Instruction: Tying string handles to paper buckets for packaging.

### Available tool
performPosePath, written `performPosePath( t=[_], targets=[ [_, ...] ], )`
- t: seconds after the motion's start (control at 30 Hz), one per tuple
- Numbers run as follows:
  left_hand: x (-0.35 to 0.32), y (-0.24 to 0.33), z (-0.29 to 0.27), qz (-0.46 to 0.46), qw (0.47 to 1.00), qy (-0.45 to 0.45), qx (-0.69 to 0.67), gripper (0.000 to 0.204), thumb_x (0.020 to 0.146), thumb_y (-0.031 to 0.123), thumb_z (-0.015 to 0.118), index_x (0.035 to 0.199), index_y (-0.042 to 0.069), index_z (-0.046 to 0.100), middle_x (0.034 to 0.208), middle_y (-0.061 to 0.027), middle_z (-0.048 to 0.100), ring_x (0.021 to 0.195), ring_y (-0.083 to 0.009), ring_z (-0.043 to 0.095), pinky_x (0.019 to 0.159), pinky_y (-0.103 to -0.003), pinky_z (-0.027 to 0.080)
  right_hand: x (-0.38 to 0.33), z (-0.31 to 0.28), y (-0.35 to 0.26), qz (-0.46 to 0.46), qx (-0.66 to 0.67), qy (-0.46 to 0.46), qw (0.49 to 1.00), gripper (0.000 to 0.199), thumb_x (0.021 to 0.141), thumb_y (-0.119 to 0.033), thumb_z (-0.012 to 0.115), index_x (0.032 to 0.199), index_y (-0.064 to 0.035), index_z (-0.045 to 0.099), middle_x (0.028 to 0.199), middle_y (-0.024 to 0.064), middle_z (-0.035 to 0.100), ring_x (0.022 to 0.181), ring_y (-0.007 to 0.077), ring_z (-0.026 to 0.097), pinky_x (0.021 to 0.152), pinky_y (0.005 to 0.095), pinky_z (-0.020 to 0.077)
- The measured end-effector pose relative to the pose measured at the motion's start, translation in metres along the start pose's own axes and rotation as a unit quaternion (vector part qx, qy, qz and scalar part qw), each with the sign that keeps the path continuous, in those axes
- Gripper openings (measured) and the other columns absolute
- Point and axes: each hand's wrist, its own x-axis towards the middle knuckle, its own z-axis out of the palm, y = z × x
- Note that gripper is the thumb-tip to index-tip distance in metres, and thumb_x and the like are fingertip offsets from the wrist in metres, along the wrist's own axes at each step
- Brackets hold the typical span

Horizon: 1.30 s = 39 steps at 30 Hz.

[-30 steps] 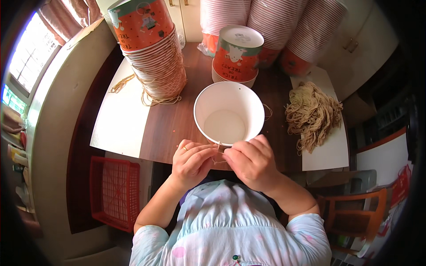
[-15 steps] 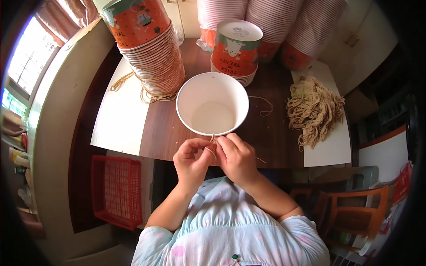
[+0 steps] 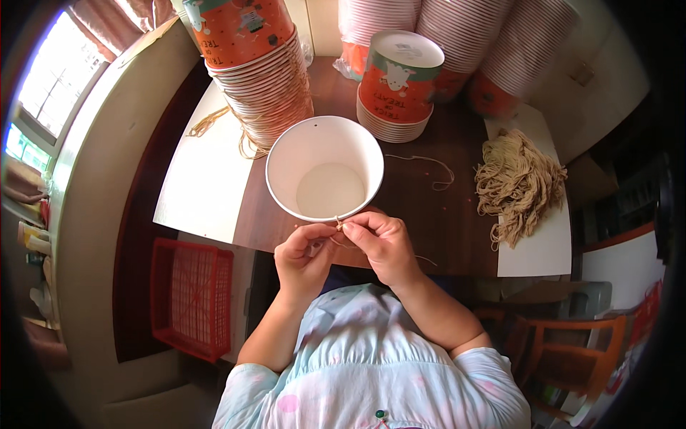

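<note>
Left hand (image 3: 304,256) is pinching thin tan cord (image 3: 339,224) between thumb and curled fingers, nearly closed; right hand (image 3: 384,247) is gripping it likewise, just alongside. Cord is meeting the near rim of a white-lined bucket (image 3: 329,151), which is sitting mouth up on the brown surface (image 3: 450,239). Tangled cord heap (image 3: 520,189) is lying to the right.

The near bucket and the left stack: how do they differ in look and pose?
The near bucket is single; the left stack is many nested buckets. The near bucket's mouth faces up; the left stack is upside down. The near bucket shows white inside, the left stack printed orange outside. Both have pale rims.
</note>
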Motion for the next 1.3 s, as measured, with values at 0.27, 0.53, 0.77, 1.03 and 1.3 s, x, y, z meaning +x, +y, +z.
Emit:
performPosePath(
  t=[0.27, 0.53, 0.77, 1.03, 1.3],
  targets=[
    [0.006, 0.000, -0.010, 0.218, 0.933, -0.017, 0.284, 0.022, 0.072, -0.014, 0.062, 0.091, -0.004, 0.066, 0.084, -0.0133, 0.067, 0.079, -0.0212, 0.066, 0.070, -0.028, 0.053, 0.001, 0.002, -0.003, 0.124, 0.193, -0.008, 0.973, 0.016, 0.090, -0.009, 0.058, 0.091, 0.0037, 0.068, 0.090, 0.0060, 0.068, 0.081, 0.0084, 0.061, 0.077, 0.0237, 0.0506],
    [0.009, 0.003, -0.009, 0.301, 0.884, -0.010, 0.356, 0.028, 0.065, -0.011, 0.067, 0.090, -0.001, 0.066, 0.082, -0.0123, 0.067, 0.073, -0.0238, 0.065, 0.067, -0.031, 0.051, -0.003, 0.009, 0.001, 0.125, 0.186, 0.008, 0.975, 0.016, 0.090, -0.009, 0.058, 0.093, 0.0031, 0.068, 0.090, 0.0068, 0.068, 0.082, 0.0089, 0.062, 0.077, 0.0249, 0.0515],
    [0.010, 0.004, -0.015, 0.343, 0.857, -0.033, 0.382, 0.025, 0.065, -0.010, 0.065, 0.087, 0.000, 0.064, 0.079, -0.0109, 0.065, 0.069, -0.0237, 0.063, 0.064, -0.032, 0.047, 0.002, 0.015, -0.007, 0.193, 0.257, -0.008, 0.947, 0.018, 0.089, -0.015, 0.057, 0.095, -0.0002, 0.067, 0.076, -0.0002, 0.064, 0.057, 0.0020, 0.045, 0.052, 0.0183, 0.0356],
    [0.011, 0.002, -0.022, 0.327, 0.876, 0.004, 0.355, 0.026, 0.064, -0.010, 0.063, 0.088, 0.000, 0.064, 0.079, -0.0096, 0.064, 0.068, -0.0231, 0.060, 0.065, -0.032, 0.047, 0.004, 0.006, 0.002, 0.198, 0.224, 0.008, 0.954, 0.016, 0.091, -0.013, 0.056, 0.099, -0.0007, 0.063, 0.081, 0.0017, 0.060, 0.064, 0.0050, 0.050, 0.057, 0.0193, 0.0403],
    [0.009, 0.008, -0.018, 0.187, 0.945, -0.006, 0.269, 0.019, 0.067, -0.011, 0.062, 0.083, -0.001, 0.064, 0.076, -0.0089, 0.064, 0.062, -0.0171, 0.057, 0.058, -0.024, 0.046, 0.005, 0.007, -0.003, -0.141, -0.325, 0.036, 0.934, 0.015, 0.092, -0.010, 0.055, 0.099, 0.0031, 0.055, 0.090, 0.0147, 0.060, 0.079, 0.0311, 0.060, 0.072, 0.0371, 0.0487]
  ],
)
